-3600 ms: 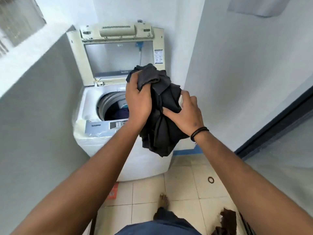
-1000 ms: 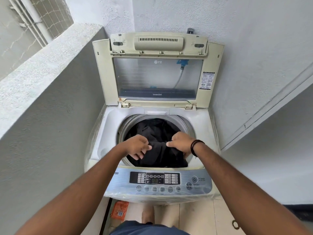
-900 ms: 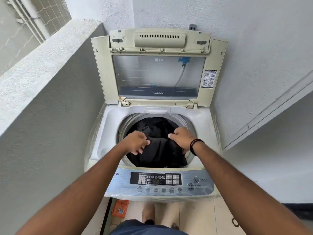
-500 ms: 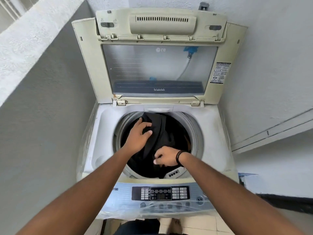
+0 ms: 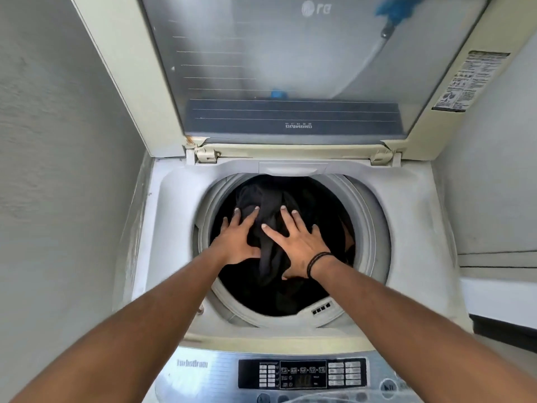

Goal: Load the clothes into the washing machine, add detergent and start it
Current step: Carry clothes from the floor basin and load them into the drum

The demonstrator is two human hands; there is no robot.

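A white top-loading washing machine (image 5: 180,199) stands below me with its lid (image 5: 284,68) raised upright at the back. Dark clothes (image 5: 270,257) fill the round drum opening. My left hand (image 5: 236,238) lies flat on the clothes at the drum's left side, fingers spread. My right hand (image 5: 296,242), with a black band on the wrist, lies flat on them just to the right, fingers spread. Neither hand grips any cloth. The control panel (image 5: 302,373) with its display and buttons runs along the front edge. No detergent is in view.
A grey wall (image 5: 58,170) stands close on the machine's left. A white wall (image 5: 494,170) with a ledge is on the right. The raised lid blocks the space behind the drum.
The dark garment has gone from my hands into the drum. My hands let go of it and now lie flat and open on the pile. My head has moved closer over the machine.
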